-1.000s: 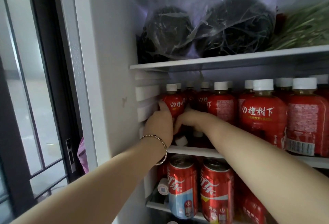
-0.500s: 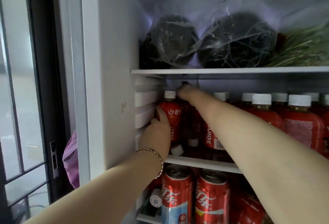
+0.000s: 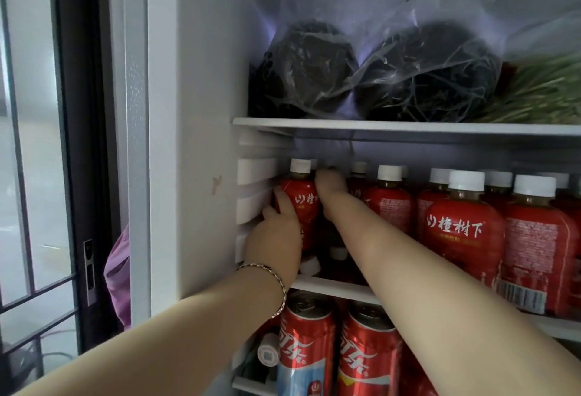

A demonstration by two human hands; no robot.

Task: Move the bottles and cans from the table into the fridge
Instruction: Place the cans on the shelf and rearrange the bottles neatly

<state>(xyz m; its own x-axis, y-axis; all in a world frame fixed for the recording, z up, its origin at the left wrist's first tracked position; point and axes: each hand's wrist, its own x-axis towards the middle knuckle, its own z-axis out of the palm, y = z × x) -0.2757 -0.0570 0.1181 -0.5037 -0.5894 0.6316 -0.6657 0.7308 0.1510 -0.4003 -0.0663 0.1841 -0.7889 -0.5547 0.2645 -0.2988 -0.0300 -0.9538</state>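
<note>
The fridge's middle shelf is packed with upright red-labelled bottles with white caps. My left hand, with a bracelet on the wrist, is wrapped around the leftmost red bottle next to the fridge's side wall. My right hand reaches deep into the row just right of that bottle, at cap height; its fingertips are hidden behind the bottles. A white-capped bottle lies on its side under my hands. Red cola cans stand on the shelf below.
Two clear bags of dark greens and a bunch of green stalks fill the top shelf. The fridge's white side wall is on the left, past it a barred glass door and a purple cloth.
My right hand rose from low at the shelf's front to cap height and pushed deeper into the row. My left hand stayed on the leftmost bottle. The view moved closer.
</note>
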